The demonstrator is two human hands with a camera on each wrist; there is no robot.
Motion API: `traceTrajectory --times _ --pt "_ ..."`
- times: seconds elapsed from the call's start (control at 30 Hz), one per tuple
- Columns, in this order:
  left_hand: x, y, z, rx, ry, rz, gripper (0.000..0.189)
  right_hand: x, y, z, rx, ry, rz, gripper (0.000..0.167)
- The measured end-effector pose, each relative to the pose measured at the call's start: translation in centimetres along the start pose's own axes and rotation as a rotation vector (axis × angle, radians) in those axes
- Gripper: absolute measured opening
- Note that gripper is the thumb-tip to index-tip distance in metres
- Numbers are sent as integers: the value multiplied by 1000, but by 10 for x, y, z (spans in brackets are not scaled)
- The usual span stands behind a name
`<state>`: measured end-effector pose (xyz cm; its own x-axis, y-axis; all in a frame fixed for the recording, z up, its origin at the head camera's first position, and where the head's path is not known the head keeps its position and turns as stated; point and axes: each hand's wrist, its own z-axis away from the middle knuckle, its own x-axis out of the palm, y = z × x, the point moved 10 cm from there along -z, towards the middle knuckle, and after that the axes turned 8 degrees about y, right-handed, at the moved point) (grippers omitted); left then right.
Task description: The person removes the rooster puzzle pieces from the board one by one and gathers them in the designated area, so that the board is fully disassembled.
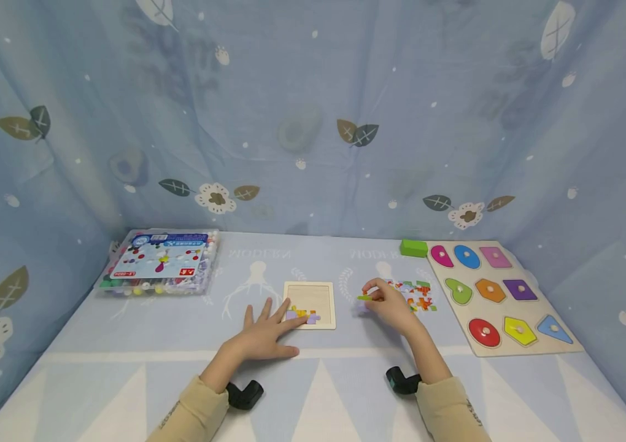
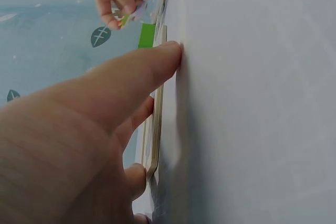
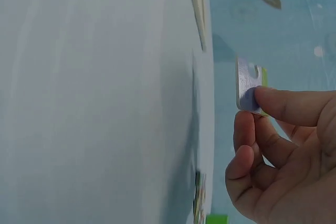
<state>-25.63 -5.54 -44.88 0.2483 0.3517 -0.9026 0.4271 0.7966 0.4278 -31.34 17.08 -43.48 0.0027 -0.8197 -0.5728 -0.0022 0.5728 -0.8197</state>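
My left hand point(image 1: 260, 339) lies with its fingers spread over the left and lower edge of a small square wooden puzzle tray point(image 1: 333, 307). Several joined jigsaw pieces point(image 1: 312, 318), purple and yellow, fill part of the tray's lower left. To the right of the tray, my right hand point(image 1: 394, 310) pinches a jigsaw piece point(image 3: 245, 83) between thumb and fingers, raised off the table. The piece looks purple with a green edge in the right wrist view. Loose jigsaw pieces point(image 1: 423, 299) in red, green and white lie beyond that hand, which partly hides them.
A wooden shape board point(image 1: 470, 316) with coloured knobbed shapes lies at the right. Beside its far corner sits a green block point(image 1: 413, 248). A clear plastic box of coloured beads point(image 1: 161, 258) stands at the back left. A patterned curtain point(image 1: 302, 153) hangs behind the table.
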Motion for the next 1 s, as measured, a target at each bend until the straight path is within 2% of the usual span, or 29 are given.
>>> traceTrajectory --times 0.37,0.6,1.0 --pt "5 -2 1 -1 -2 -12 62 -54 40 12 39 58 36 25" --pt "5 -3 1 -5 5 -16 63 -72 57 17 99 81 44 31" --pt "4 -1 1 4 -2 -15 63 -102 73 27 187 123 98 27"
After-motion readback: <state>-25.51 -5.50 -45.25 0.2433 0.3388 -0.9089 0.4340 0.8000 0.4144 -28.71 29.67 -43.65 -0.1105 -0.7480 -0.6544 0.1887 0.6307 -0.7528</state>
